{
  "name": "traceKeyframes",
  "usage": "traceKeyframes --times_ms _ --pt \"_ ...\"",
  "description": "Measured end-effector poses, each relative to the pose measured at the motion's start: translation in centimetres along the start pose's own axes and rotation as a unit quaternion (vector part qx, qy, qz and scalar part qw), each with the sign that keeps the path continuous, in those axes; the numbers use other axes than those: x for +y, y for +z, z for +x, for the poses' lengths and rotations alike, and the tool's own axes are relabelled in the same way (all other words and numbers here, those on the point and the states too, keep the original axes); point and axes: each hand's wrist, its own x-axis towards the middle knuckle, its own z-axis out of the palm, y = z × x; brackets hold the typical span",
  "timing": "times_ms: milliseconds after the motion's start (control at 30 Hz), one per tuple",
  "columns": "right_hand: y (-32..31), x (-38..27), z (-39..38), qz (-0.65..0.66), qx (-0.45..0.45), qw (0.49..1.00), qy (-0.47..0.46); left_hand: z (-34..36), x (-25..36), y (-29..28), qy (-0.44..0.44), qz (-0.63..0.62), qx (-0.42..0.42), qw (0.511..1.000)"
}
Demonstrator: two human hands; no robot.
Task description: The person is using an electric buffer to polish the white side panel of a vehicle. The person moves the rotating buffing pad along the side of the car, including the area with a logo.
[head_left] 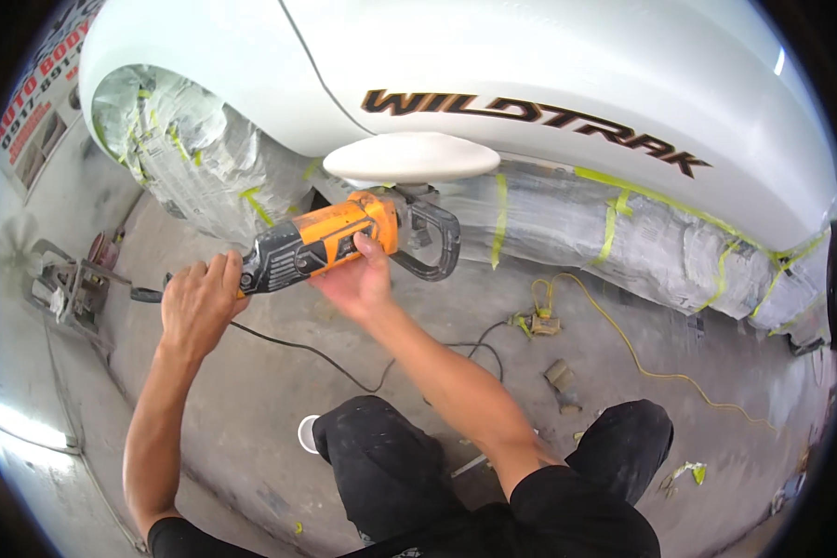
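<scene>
An orange and black rotary polisher (336, 226) lies sideways in both hands, its white round pad (409, 156) uppermost at the white vehicle panel (577, 46), below dark decal lettering; whether the pad touches the paint I cannot tell. My left hand (202, 302) is closed round the rear handle. My right hand (353, 284) grips the tool's body from beneath, thumb up on its side. The black loop handle (437, 270) at the head is free of both hands. Below the panel, the wheel arch and sill are wrapped in taped grey masking (186, 186).
On the concrete floor (279, 391) lie a dark cord (314, 347), a yellow cord (642, 363), a socket box (544, 324) and scraps (563, 381). A metal-framed fan (65, 288) stands by the left wall, which carries a printed sign (46, 107). My knees are bent below.
</scene>
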Motion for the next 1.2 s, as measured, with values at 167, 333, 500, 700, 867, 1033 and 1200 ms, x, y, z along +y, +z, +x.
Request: traceKeyframes --times_ms 167,333,500,700,867,1033,1200 --pt "0.2 -5.9 -5.3 -0.051 0.034 0.997 -0.055 2.1 5.8 0.0 0.009 -0.087 0.021 0.996" --pt "1.5 -12.3 -10.7 -0.125 0.07 0.976 -0.167 5.6 12.8 -1.0 0.041 -0.134 0.047 0.989" --pt "2.8 -18.6 -15.6 -0.146 0.098 0.957 -0.231 9.4 19.5 -3.8 0.064 -0.185 0.077 0.978" --pt "4.1 -26.9 -21.1 -0.139 0.158 0.934 -0.29 15.2 27.1 -9.0 0.098 -0.22 0.064 0.969" --pt "6.1 -35.1 -26.3 -0.128 0.187 0.906 -0.357 21.2 34.5 -13.1 0.145 -0.219 0.067 0.962" --pt "8.4 -42.5 -31.6 -0.173 0.226 0.882 -0.374 24.8 41.8 -16.5 0.142 -0.237 0.055 0.959" --pt "9.0 -49.8 -35.0 -0.211 0.322 0.84 -0.383 29.7 48.6 -18.9 0.153 -0.244 0.039 0.957"
